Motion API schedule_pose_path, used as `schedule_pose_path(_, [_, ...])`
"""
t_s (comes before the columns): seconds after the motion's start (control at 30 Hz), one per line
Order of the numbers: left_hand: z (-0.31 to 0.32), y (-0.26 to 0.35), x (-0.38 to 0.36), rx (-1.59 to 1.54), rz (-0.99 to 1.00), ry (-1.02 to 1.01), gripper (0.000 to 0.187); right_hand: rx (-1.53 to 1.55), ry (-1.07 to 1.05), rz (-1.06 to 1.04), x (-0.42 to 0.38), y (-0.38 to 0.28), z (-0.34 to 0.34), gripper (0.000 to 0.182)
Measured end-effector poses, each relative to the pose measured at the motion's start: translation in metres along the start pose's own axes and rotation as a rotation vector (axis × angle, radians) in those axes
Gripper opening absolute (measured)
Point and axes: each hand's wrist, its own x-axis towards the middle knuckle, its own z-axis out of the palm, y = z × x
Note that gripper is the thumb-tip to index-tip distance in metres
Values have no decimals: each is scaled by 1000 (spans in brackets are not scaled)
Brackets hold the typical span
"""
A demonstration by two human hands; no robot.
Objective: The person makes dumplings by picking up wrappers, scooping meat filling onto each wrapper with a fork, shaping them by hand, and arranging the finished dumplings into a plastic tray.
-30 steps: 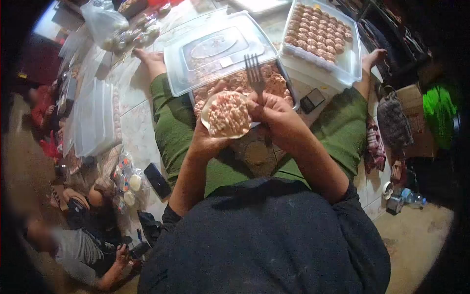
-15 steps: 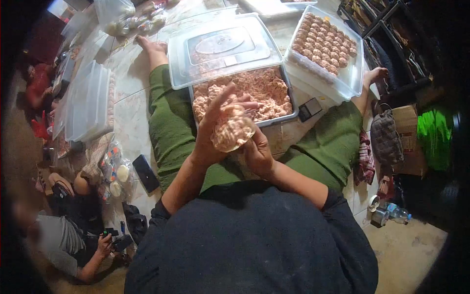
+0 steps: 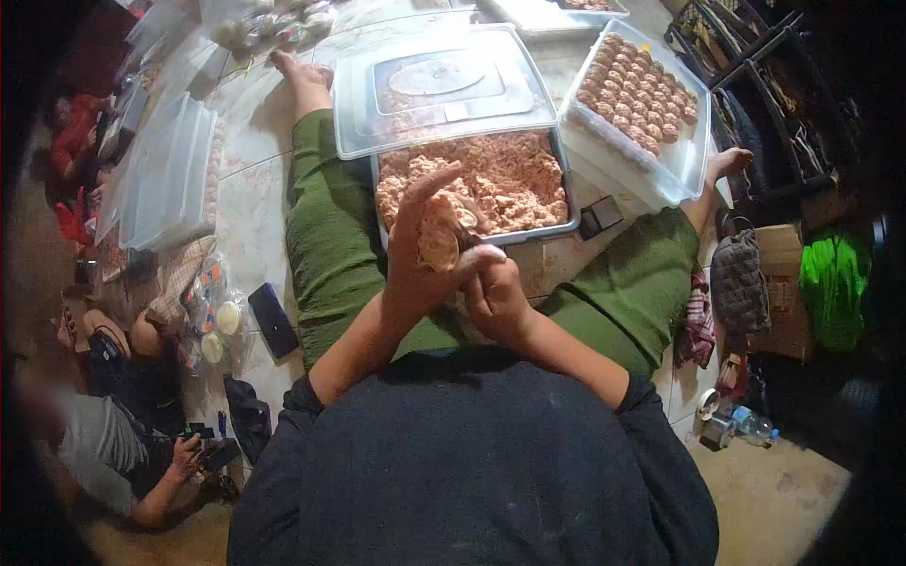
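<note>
My left hand (image 3: 415,255) curls round a dumpling (image 3: 439,236), a pale wrapper with pink minced filling, its index finger pointing up. Close against it, my right hand (image 3: 495,292) is closed; a dark, thin thing shows by its fingertips, too hidden to name. Just beyond both hands is a grey tub (image 3: 569,217) of minced meat filling (image 3: 514,179). A clear plastic lid (image 3: 524,108) lies over the tub's far part. To the right, a clear container (image 3: 679,174) carries rows of shaped dumplings (image 3: 637,94).
A small dark box (image 3: 598,217) lies beside the tub. Stacked clear containers (image 3: 170,179) and a phone (image 3: 273,321) are at left. A person in a grey shirt (image 3: 104,443) holds a device at lower left. A black rack (image 3: 764,104) and a bottle (image 3: 755,426) stand at right.
My left hand has closed round the dumpling, tilting its meat-covered face away from view. My right hand has curled in tighter against it. The camera view has shifted slightly.
</note>
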Motion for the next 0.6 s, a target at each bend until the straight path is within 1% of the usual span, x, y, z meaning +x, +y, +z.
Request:
schedule_pose_path(0.03, [1, -1, -1, 42, -5, 56, 84, -55, -20, -21, 1, 0, 0, 25])
schedule_pose_path(0.07, [-4, -18, -7, 17, -47, 97, 88, -32, -5, 62, 2, -4, 0, 25])
schedule_pose_path(0.13, [3, -14, -5, -157, -46, 201, 96, 12, 27, 225, 4, -16, 0, 26])
schedule_pose_path(0.17, [6, -10, -2, -245, -46, 251, 100, 70, 42, 229, 1, -15, 1, 27])
schedule_pose_path(0.2, [8, 2, 2, -329, -133, 274, 111, 127, 58, 233, -5, -12, 3, 28])
schedule_pose_path(0.27, [10, -3, -1, -234, -36, 225, 114, 170, 97, 122, -7, -1, 8, 30])
schedule_pose_path(0.3, [12, -5, -3, -187, 12, 199, 115, 155, 122, 7, -2, 5, 11, 31])
schedule_pose_path(0.33, [16, -4, -5, -103, 50, 171, 111, 139, 146, -108, 2, 9, 13, 32])
schedule_pose_path(0.4, [19, -8, -10, 76, 132, 117, 104, 82, 106, -93, 10, 4, 4, 33])
schedule_pose_path(0.47, [13, -13, -11, 398, 234, 92, 97, 103, 57, 102, 7, -3, -6, 33])
schedule_pose_path(0.5, [10, -12, -9, 553, 290, 92, 94, 157, 61, 134, 7, -3, -10, 32])
schedule_pose_path(0.53, [8, -14, -11, 447, 232, 36, 94, 211, 64, 167, 7, -3, -13, 31])
schedule_pose_path(0.57, [10, -14, -12, 176, 130, 36, 100, 264, 66, 201, 6, -4, -16, 30])
schedule_pose_path(0.6, [13, -11, -11, -99, 35, 62, 105, 331, 77, 189, 9, -4, -20, 24])
